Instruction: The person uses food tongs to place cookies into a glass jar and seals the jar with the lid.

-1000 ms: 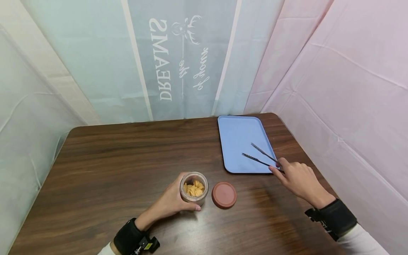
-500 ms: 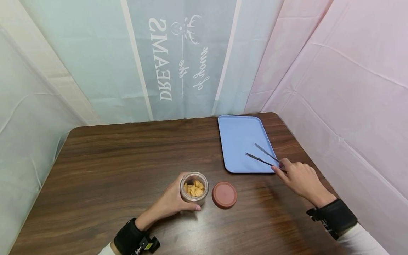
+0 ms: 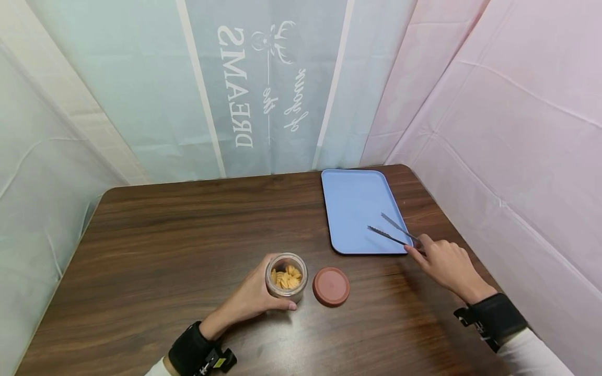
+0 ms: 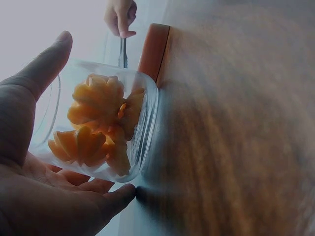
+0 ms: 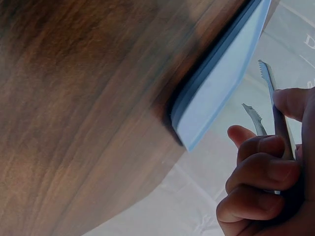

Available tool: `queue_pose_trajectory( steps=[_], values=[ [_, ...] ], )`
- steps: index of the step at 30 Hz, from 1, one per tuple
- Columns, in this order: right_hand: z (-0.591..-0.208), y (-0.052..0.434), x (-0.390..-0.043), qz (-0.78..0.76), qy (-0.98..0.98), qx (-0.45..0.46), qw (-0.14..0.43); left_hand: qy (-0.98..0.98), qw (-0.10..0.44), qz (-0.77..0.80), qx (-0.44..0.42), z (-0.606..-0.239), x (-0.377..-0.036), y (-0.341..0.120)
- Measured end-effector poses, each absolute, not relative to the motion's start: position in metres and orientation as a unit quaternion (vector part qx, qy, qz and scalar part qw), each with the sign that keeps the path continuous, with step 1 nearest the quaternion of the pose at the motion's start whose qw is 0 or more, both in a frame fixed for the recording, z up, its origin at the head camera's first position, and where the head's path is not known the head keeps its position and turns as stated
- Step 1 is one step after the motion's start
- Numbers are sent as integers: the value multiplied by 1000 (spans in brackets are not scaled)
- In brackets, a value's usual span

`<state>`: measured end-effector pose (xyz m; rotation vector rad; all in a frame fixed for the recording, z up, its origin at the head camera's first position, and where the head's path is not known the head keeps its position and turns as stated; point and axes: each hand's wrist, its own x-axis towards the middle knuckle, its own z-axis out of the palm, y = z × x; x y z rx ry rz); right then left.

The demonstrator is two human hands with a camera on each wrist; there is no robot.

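Note:
A clear glass jar (image 3: 286, 277) of orange snack pieces (image 4: 96, 128) stands open on the dark wooden table, and my left hand (image 3: 251, 297) grips its side. Its terracotta lid (image 3: 331, 286) lies flat just to the jar's right. My right hand (image 3: 444, 263) pinches the handle end of metal tongs (image 3: 392, 232), whose serrated tips (image 5: 263, 73) are spread apart over the near right corner of a light blue tray (image 3: 352, 201). In the right wrist view my fingers (image 5: 261, 172) curl around the tongs.
The blue tray lies at the table's far right, near the pink sheet wall (image 3: 508, 130). A printed curtain (image 3: 258, 89) hangs behind the table. Bare wood (image 3: 178, 235) spreads to the left and centre.
My right hand has drawn the tongs slightly to the right and toward me. The left hand, jar and lid have stayed put.

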<state>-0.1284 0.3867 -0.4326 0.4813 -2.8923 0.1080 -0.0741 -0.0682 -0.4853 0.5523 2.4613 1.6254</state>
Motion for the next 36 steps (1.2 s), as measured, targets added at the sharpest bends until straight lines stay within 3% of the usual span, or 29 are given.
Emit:
queue_pose_trajectory(
  steps=[36],
  values=[
    [-456, 401, -141, 27, -988, 132, 75, 811, 73, 550, 185, -485, -76, -69]
  ],
)
